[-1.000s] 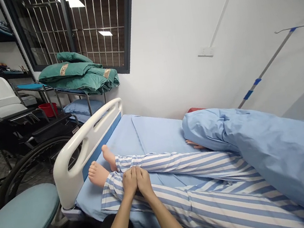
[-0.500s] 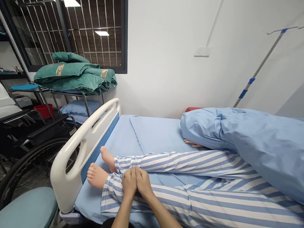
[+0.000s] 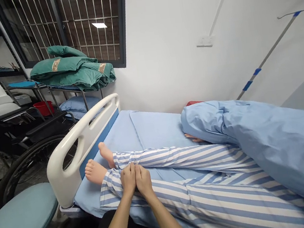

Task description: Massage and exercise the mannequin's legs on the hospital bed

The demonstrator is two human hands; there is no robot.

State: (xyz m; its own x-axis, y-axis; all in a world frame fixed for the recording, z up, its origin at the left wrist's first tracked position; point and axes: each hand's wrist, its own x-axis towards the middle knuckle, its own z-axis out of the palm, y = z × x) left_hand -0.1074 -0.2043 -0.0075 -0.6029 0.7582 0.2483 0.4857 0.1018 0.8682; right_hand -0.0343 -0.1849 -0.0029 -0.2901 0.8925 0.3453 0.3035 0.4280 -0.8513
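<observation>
Apparently we're at a steadying step, left hand [image 3: 128, 178] and right hand [image 3: 143, 177] curled on the nearer trouser leg [image 3: 204, 201], right of the footboard [image 3: 87, 133] (gripping or not, we can't tell). Next likely calls for even support.

Two legs, dressed in loose striped trousers [image 3: 186, 194] of white and pale blue, are stretched out lengthwise on a bed [image 3: 154, 127] covered in plain blue. The near leg [image 3: 209, 200] and the far leg [image 3: 175, 156] are laid almost straight, with a strip of blue sheet left showing between them. Both feet are bare and pointed toward the white footboard [image 3: 59, 187]; the toes of the near foot [image 3: 95, 172] are plainly seen, and the far foot [image 3: 106, 154] is partly upright. The fabric is creased, and the upper legs are hidden beneath a rumpled blue quilt [image 3: 279, 134].
</observation>
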